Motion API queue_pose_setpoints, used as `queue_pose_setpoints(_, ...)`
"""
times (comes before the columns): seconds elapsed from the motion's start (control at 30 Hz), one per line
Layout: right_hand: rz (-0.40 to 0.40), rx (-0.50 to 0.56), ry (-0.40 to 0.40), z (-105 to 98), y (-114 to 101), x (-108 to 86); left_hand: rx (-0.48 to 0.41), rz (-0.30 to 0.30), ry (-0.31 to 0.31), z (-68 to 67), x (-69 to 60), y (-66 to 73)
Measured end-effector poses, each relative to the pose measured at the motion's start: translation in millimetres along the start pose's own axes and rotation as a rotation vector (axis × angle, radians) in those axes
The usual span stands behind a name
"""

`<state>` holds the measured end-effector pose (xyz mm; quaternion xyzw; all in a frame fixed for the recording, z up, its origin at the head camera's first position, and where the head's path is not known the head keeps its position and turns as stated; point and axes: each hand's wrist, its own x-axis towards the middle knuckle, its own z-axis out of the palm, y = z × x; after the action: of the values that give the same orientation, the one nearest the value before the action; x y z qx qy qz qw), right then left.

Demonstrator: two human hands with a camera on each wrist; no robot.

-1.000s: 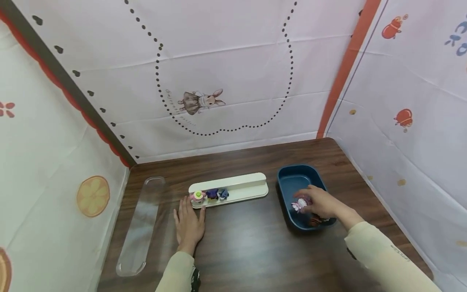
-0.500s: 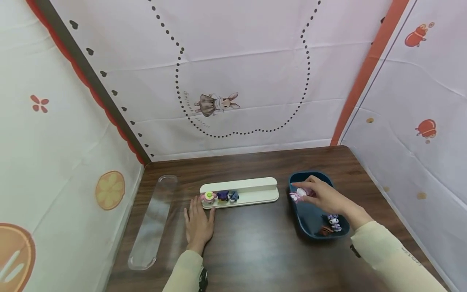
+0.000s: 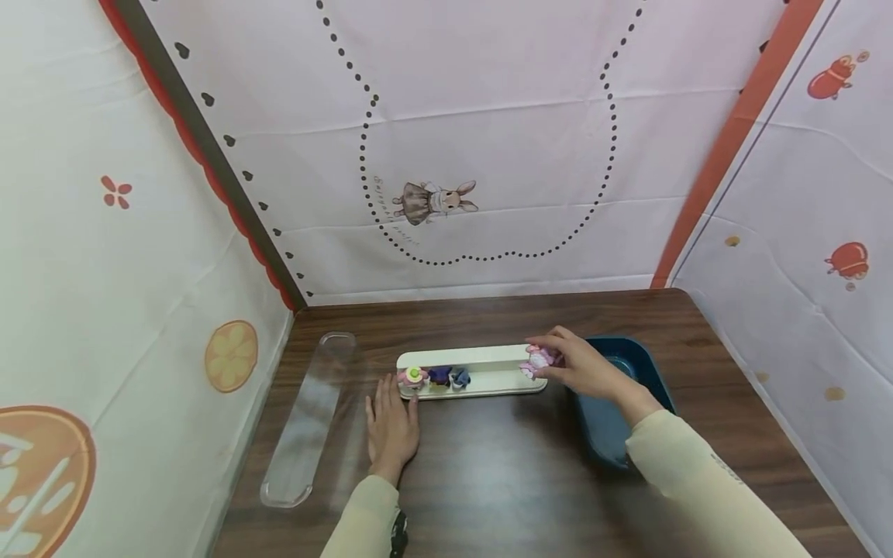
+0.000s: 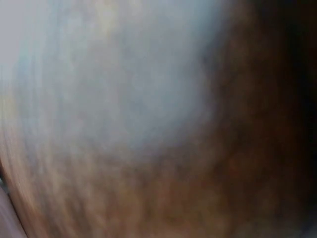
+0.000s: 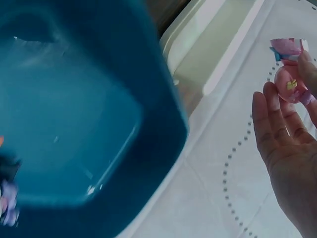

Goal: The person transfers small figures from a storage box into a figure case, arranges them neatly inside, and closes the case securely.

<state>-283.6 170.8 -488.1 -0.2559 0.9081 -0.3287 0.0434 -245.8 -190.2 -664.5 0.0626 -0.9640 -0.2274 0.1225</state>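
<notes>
your right hand (image 3: 584, 366) has carried the small pink-and-white toy figure (image 3: 537, 361), pinched, left from the deep blue plastic bin (image 3: 604, 425) to over the long cream plastic tray (image 3: 497, 381)'s right end; your left hand (image 3: 393, 430) lies straight-fingered at its left end. only the right wrist view shows a small purple toy (image 5: 9, 203) in the bin.
</notes>
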Motion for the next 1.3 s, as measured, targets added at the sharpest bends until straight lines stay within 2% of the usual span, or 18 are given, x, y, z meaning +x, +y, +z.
queue_pose_setpoints(0.1, 0.007, 0.009, -0.020, 12, -2, 12.1, -0.008, -0.001, -0.003, 0.5, 0.5, 0.3)
queue_pose_setpoints(0.23, -0.003, 0.019, -0.053, 28, -6, 26.9, -0.003, -0.021, -0.040, -0.5, 1.1, 1.3)
queue_pose_setpoints(0.5, -0.060, -0.092, -0.058, 59, -15, 46.6, -0.002, -0.050, -0.079, -2.6, 0.5, 2.9)
queue_pose_setpoints(0.77, -0.138, -0.212, -0.046, 83, -17, 58.1, 0.006, -0.038, -0.056, -4.3, 0.0, 4.0)
queue_pose_setpoints(1.0, -0.171, -0.308, -0.013, 98, -14, 62.7, 0.000, -0.039, -0.061, -2.9, -1.1, 3.2)
queue_pose_setpoints(1.2, -0.169, -0.333, 0.017, 106, -9, 65.4, 0.005, -0.025, -0.040, -2.2, 1.2, 2.2)
queue_pose_setpoints(1.3, -0.153, -0.346, 0.013, 109, -6, 66.5, 0.006, -0.023, -0.049, -1.7, 0.4, 2.3)
